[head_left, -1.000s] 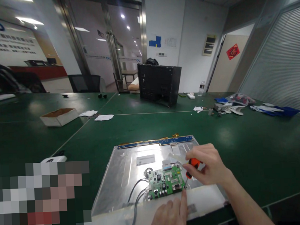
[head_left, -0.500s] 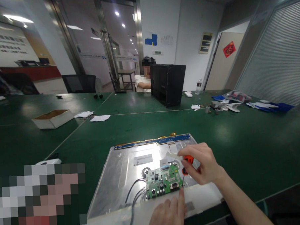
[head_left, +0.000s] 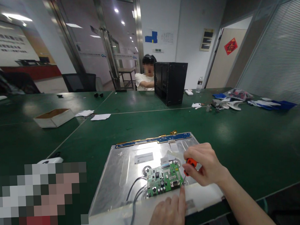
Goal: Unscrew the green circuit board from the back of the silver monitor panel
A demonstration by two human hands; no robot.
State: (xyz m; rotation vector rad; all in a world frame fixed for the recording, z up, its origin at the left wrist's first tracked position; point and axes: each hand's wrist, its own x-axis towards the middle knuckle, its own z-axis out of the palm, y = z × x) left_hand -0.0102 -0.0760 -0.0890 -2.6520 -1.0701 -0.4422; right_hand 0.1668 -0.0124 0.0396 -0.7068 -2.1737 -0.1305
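Note:
A silver metal panel (head_left: 122,173) lies flat on the green table (head_left: 240,138) in front of me, with a blue strip (head_left: 153,140) along its far edge. A small green circuit board (head_left: 164,181) sits on the panel, with grey cables (head_left: 135,196) running off to the left. My right hand (head_left: 204,168) is closed round an orange-handled screwdriver (head_left: 190,164), its tip down at the board's right corner. My left hand (head_left: 169,212) rests at the panel's near edge, index finger stretched up to that same corner.
A black computer case (head_left: 171,81) stands at the far side with a person (head_left: 145,80) seated behind it. A shallow cardboard box (head_left: 53,117) and white papers (head_left: 100,117) lie at left. Loose parts and blue and white packaging (head_left: 239,102) clutter the far right. A white device (head_left: 50,160) sits near left.
My view has shifted, so the person behind the black case now shows. My right hand has turned slightly on the screwdriver; both hands stay at the board's corner.

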